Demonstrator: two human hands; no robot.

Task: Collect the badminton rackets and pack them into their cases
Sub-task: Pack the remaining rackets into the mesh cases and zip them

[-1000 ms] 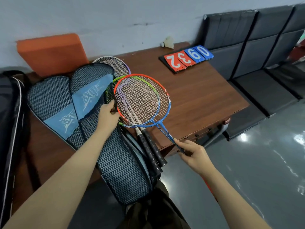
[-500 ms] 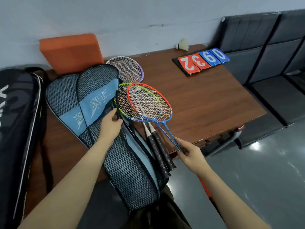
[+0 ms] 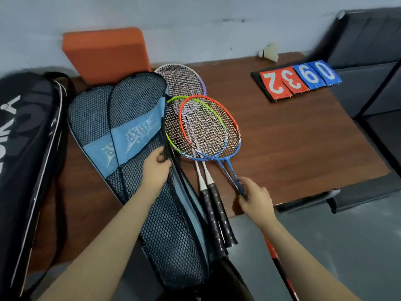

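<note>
Mesh racket case held at its opening, racket shafts gripped at the table's near edge.

Left hand (image 3: 156, 168) fingers pinch the black zip edge of the dark mesh racket case with blue band (image 3: 138, 135), lying on the brown wooden table (image 3: 282, 135). Right hand (image 3: 255, 197) fingers curl around the blue shaft of the orange-and-blue framed racket (image 3: 209, 124), which overlaps the green-framed racket (image 3: 173, 124). Two black-gripped handles (image 3: 217, 213) overhang the near edge.

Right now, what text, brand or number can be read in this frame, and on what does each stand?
"2 3 9 0", seen upside down: scoreboard on the table; 2 and 3 on red cards, 9 and 0 on blue.
Large white letters, cut off by the frame: black bag; not readable.
Stylised white print: blue bands of the mesh cases; not readable.
</note>
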